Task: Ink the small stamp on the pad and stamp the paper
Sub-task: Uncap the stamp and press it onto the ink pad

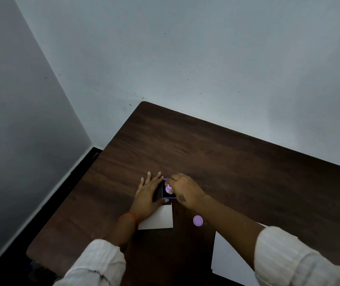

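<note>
A small ink pad (pixel 166 196) with a purple rim and dark inside sits on the brown table (pixel 226 153). My right hand (pixel 185 190) pinches a small pink-purple stamp (pixel 168 188) and holds it down on the pad. My left hand (pixel 148 193) lies flat against the pad's left side, fingers spread, thumb at its near edge. A small white paper (pixel 160 218) lies just in front of the pad, partly under my left wrist.
A round purple cap (pixel 198 220) lies to the right of the small paper. A larger white sheet (pixel 231 263) sits at the near right, partly under my right sleeve. Grey walls meet the table's far and left edges.
</note>
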Available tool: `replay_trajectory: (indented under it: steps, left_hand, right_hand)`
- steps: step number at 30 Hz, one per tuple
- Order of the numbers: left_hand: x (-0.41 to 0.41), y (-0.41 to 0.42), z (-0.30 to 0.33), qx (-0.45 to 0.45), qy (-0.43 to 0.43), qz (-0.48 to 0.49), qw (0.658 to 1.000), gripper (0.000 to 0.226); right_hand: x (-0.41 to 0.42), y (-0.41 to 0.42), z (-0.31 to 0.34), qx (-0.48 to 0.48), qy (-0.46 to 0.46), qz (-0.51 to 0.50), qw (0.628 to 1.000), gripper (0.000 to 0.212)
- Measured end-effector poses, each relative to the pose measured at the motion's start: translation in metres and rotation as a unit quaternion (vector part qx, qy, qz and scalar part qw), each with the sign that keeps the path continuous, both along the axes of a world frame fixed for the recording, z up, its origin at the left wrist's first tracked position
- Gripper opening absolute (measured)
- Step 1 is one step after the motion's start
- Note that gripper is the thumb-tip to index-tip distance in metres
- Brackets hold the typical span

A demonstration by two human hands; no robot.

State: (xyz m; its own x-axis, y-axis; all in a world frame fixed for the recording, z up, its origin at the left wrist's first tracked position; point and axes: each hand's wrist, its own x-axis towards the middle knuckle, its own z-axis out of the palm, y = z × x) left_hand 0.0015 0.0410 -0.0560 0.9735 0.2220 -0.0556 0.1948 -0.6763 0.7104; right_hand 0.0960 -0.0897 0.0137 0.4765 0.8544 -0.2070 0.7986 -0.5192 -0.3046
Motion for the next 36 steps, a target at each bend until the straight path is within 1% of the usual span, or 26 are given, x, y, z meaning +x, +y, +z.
replay_trajectory:
  steps: [4, 7, 9, 11, 13, 15, 18, 22, 28, 30, 33, 36]
  left_hand:
    - [0.001, 0.0, 0.002, -0.009, 0.0, 0.007, 1.0, 0.071]
    - [0.001, 0.0, 0.004, -0.008, 0.007, 0.003, 1.0, 0.072]
    - [0.001, -0.001, 0.005, -0.006, 0.007, 0.002, 1.0, 0.073]
    - [0.001, 0.0, 0.005, -0.004, 0.004, 0.003, 1.0, 0.073]
    - [0.001, 0.0, 0.003, 0.005, 0.003, 0.002, 1.0, 0.072]
    - [0.001, 0.0, 0.002, 0.014, 0.006, 0.0, 1.0, 0.072]
    - [0.002, 0.0, 0.001, 0.014, 0.007, 0.001, 1.0, 0.072]
    - [0.002, -0.001, 0.001, 0.011, 0.008, 0.002, 1.0, 0.072]
    - [0.001, 0.0, 0.003, 0.012, 0.009, 0.001, 1.0, 0.073]
    - [0.001, 0.0, 0.003, 0.008, 0.008, 0.0, 1.0, 0.072]
    - [0.001, 0.001, 0.002, 0.007, 0.003, 0.001, 1.0, 0.072]
    - [0.001, 0.001, 0.001, 0.01, 0.0, 0.002, 1.0, 0.072]
  right_hand:
    - [-0.005, 0.003, 0.002, 0.031, 0.007, -0.034, 0.999, 0.023]
    - [-0.001, 0.008, 0.011, 0.05, 0.073, -0.101, 0.991, 0.02]
    - [0.007, 0.005, 0.013, 0.044, 0.095, -0.112, 0.988, 0.019]
    - [0.005, -0.005, 0.007, 0.02, 0.067, -0.095, 0.993, 0.018]
    - [-0.003, -0.014, 0.0, 0.021, 0.029, -0.066, 0.997, 0.021]
    - [-0.006, -0.017, -0.004, 0.023, 0.012, -0.053, 0.998, 0.023]
    - [-0.007, -0.013, -0.002, 0.018, 0.014, -0.076, 0.997, 0.024]
    - [-0.015, -0.01, -0.002, 0.045, 0.043, -0.148, 0.987, 0.024]
    - [0.004, -0.012, 0.013, 0.085, 0.105, -0.171, 0.976, 0.02]
    - [0.006, -0.013, 0.012, 0.088, 0.081, -0.17, 0.978, 0.019]
    - [0.004, -0.011, 0.006, 0.05, 0.05, -0.149, 0.986, 0.019]
    - [0.006, -0.007, 0.003, 0.035, 0.02, -0.129, 0.991, 0.019]
